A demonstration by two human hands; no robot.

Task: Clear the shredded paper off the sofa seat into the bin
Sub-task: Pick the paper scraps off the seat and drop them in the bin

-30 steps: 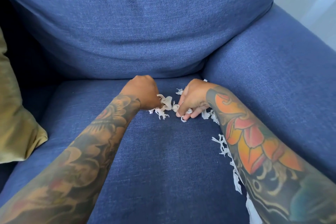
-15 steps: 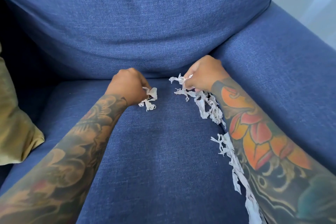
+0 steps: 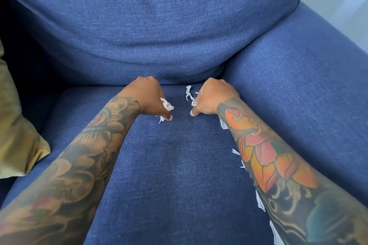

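Shredded paper (image 3: 168, 106) on blue sofa seat (image 3: 179, 165), olive cushion (image 3: 18, 145) left

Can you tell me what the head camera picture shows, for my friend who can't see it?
Two tattooed arms reach over a blue sofa seat, and the left hand and right hand each grip white shredded paper. More paper strips peek out beside the right forearm. An olive cushion lies at the left.
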